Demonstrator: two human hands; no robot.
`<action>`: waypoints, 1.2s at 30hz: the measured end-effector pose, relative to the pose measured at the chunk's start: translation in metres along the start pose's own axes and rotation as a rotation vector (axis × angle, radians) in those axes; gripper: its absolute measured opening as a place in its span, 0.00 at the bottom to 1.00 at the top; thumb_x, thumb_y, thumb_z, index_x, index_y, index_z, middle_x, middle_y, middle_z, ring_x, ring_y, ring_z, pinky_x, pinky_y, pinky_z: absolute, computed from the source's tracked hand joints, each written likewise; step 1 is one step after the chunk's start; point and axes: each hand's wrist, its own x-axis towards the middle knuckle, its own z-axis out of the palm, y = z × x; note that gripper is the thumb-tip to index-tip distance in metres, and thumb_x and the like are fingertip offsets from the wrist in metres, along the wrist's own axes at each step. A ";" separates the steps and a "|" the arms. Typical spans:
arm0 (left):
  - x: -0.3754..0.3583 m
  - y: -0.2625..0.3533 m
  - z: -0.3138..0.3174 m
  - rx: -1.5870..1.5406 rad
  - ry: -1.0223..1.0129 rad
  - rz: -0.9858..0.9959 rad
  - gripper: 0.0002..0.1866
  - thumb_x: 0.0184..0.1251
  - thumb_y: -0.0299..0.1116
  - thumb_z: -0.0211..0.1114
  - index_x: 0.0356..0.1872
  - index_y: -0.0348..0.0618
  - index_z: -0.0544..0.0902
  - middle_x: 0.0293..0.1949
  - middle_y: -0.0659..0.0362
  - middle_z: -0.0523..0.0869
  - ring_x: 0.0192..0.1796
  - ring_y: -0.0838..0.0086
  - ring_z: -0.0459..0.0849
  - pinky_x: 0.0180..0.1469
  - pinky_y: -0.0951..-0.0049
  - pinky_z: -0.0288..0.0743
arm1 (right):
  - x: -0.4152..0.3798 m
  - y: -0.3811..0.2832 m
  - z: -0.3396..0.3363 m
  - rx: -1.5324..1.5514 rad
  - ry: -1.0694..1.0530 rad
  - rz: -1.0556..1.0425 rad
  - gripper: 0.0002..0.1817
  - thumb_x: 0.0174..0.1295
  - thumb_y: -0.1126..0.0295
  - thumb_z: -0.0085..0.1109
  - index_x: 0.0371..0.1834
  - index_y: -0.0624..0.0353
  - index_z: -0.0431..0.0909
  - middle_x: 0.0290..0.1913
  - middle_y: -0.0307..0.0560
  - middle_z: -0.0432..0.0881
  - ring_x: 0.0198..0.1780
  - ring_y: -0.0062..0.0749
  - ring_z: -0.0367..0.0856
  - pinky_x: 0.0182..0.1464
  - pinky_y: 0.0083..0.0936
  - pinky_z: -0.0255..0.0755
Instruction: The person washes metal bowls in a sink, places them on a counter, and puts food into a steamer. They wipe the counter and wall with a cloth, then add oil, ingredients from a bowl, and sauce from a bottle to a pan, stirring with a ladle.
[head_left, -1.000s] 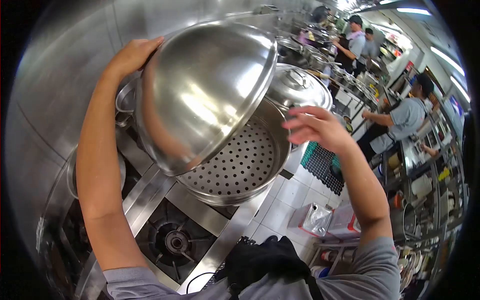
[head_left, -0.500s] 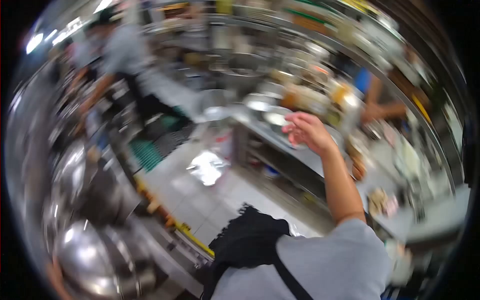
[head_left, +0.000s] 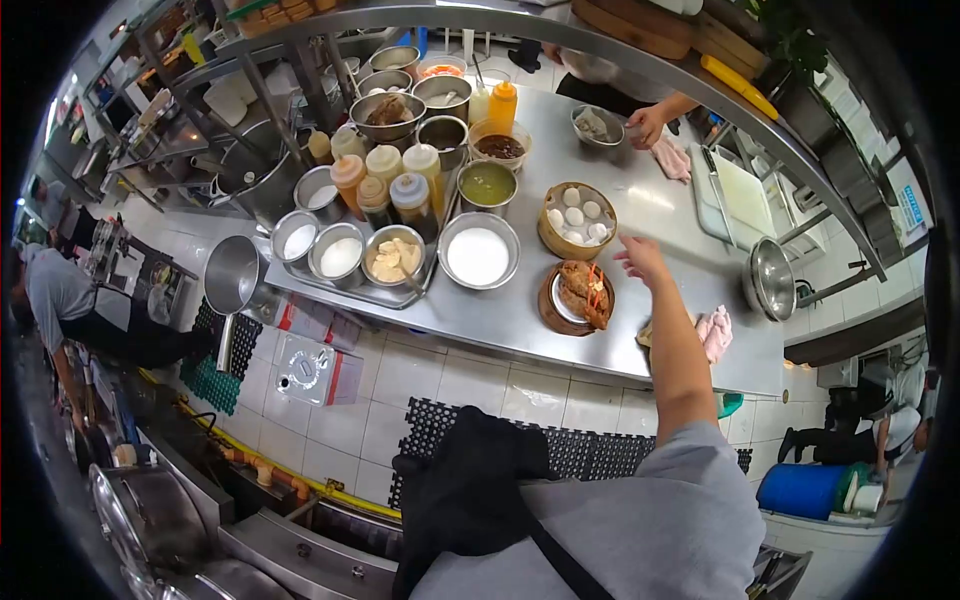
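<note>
My right hand (head_left: 640, 260) reaches over the steel worktable (head_left: 650, 215) with its fingers apart and nothing between them. Just left of the fingertips stands a round bamboo steamer (head_left: 548, 235) holding several white round pieces, perhaps dumplings. Nearer to me is a second bamboo steamer (head_left: 546, 318) with browned, fried-looking food (head_left: 580, 288) and red strips on top. A pink cloth (head_left: 716, 332) lies by my forearm, close to the table's near edge. My left hand is out of view.
Left on the table are a bowl of white powder (head_left: 478, 255), sauce bottles (head_left: 412, 200) and several steel pots. Across it, a person's hand (head_left: 648, 125) is beside a metal bowl (head_left: 598, 128). A knife (head_left: 720, 195) lies by a white cutting board (head_left: 745, 190). Overhead runs a shelf (head_left: 450, 45).
The view has swung right and steadied from blur, bringing the steamers and cutting board into clear sight. My right hand stays outstretched, now beside the steamers.
</note>
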 end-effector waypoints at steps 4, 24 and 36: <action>-0.010 0.019 -0.008 -0.041 0.045 -0.031 0.34 0.70 0.54 0.59 0.54 0.25 0.79 0.47 0.43 0.87 0.52 0.57 0.84 0.58 0.61 0.74 | 0.041 0.001 0.031 -0.131 -0.100 -0.034 0.23 0.70 0.54 0.48 0.38 0.68 0.79 0.26 0.50 0.83 0.17 0.28 0.74 0.16 0.27 0.68; -0.334 -0.263 -0.136 0.611 0.630 -0.790 0.37 0.63 0.68 0.54 0.56 0.45 0.83 0.58 0.46 0.82 0.62 0.52 0.79 0.64 0.60 0.70 | -0.149 -0.204 0.043 -0.913 -0.252 -0.995 0.22 0.67 0.63 0.59 0.61 0.64 0.75 0.48 0.61 0.84 0.43 0.47 0.82 0.50 0.36 0.75; -0.424 -0.289 -0.217 0.473 0.683 -0.689 0.32 0.67 0.63 0.57 0.46 0.39 0.85 0.38 0.48 0.88 0.41 0.58 0.86 0.47 0.62 0.77 | -0.722 -0.217 0.487 -0.645 -1.560 -1.206 0.15 0.69 0.69 0.47 0.30 0.69 0.77 0.17 0.40 0.75 0.11 0.22 0.72 0.14 0.21 0.64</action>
